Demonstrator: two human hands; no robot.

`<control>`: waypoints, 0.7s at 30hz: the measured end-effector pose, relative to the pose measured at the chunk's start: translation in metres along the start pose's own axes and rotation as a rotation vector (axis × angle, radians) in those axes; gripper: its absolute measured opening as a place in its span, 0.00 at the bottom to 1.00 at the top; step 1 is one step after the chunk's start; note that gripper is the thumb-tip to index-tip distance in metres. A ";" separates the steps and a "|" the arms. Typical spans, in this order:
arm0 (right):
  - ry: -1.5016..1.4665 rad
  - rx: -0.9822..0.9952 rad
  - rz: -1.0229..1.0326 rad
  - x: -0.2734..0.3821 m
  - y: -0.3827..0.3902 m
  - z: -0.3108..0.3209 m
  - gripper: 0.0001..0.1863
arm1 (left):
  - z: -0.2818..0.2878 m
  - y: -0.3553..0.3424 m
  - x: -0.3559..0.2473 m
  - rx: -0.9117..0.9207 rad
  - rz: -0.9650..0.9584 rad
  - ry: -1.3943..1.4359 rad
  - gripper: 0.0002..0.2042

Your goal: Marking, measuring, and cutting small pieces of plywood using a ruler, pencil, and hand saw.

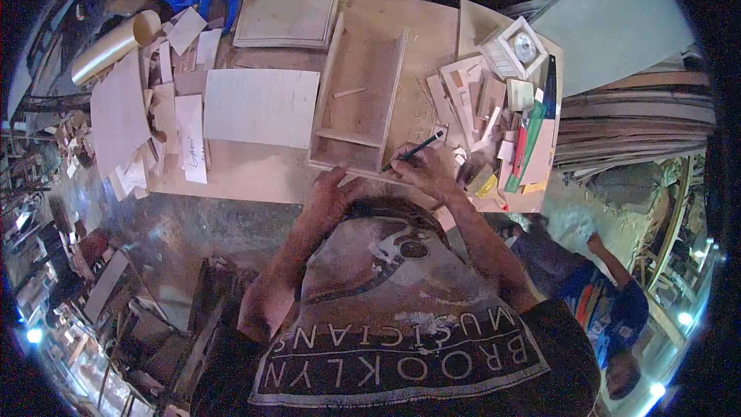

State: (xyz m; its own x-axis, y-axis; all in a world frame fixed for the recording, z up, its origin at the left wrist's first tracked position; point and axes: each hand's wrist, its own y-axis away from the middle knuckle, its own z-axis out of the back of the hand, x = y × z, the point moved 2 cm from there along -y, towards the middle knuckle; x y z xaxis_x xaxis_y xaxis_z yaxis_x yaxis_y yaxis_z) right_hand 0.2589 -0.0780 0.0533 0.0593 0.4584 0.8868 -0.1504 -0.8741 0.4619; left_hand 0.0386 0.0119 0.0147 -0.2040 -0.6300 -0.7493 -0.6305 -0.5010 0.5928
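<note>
An open wooden box (360,96) with low side walls lies lengthwise on the table in front of me, with a crosspiece near its close end. My left hand (333,191) grips the near left corner of this box, fingers over the edge and thumb along it. Between the fingers of my right hand (426,171) is a dark pencil (421,145), slanting with its tip at the near right corner of the box. A small wood sliver (349,93) rests inside the box.
A pale panel (261,108) and a framed wooden panel (287,17) lie left of the box. Wood offcuts (176,116) crowd the left side of the worktable (231,177). At right are more scraps, a red-and-green tool (521,147) and a hand saw (550,89). Another person (602,301) is behind right.
</note>
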 end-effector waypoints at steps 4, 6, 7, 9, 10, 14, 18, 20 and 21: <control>-0.087 0.000 0.002 0.000 0.001 -0.003 0.06 | -0.004 0.000 -0.010 -0.050 0.021 -0.171 0.22; -0.020 -0.008 0.009 -0.001 0.000 -0.002 0.06 | -0.004 0.001 -0.005 -0.082 0.058 0.005 0.22; -0.001 -0.006 -0.016 0.000 0.000 -0.003 0.06 | -0.005 0.001 -0.002 -0.086 0.064 0.231 0.21; 0.017 -0.004 -0.043 -0.001 0.000 -0.004 0.06 | -0.006 0.004 -0.002 -0.088 0.070 0.457 0.20; 0.052 -0.011 -0.024 -0.001 -0.001 -0.004 0.06 | -0.006 0.006 -0.007 -0.073 -0.076 0.084 0.19; 0.043 -0.005 0.067 -0.015 -0.004 -0.004 0.05 | -0.005 0.002 -0.015 -0.021 0.102 0.157 0.19; 0.055 0.002 0.037 -0.011 -0.003 -0.002 0.05 | -0.008 0.004 -0.036 0.110 -0.112 -0.904 0.20; 0.096 0.013 0.001 -0.020 -0.004 -0.001 0.05 | -0.014 0.002 -0.029 -0.035 0.196 0.509 0.19; 0.096 0.017 0.002 -0.019 -0.005 -0.003 0.05 | -0.011 0.000 -0.023 -0.039 0.195 0.510 0.19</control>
State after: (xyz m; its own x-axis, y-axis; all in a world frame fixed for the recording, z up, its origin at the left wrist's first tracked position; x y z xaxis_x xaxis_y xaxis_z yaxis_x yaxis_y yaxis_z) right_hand 0.2556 -0.0819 0.0339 -0.0358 0.4693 0.8823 -0.1332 -0.8772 0.4612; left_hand 0.0514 0.0198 0.0348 0.0809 -0.9163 -0.3921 -0.5873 -0.3617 0.7241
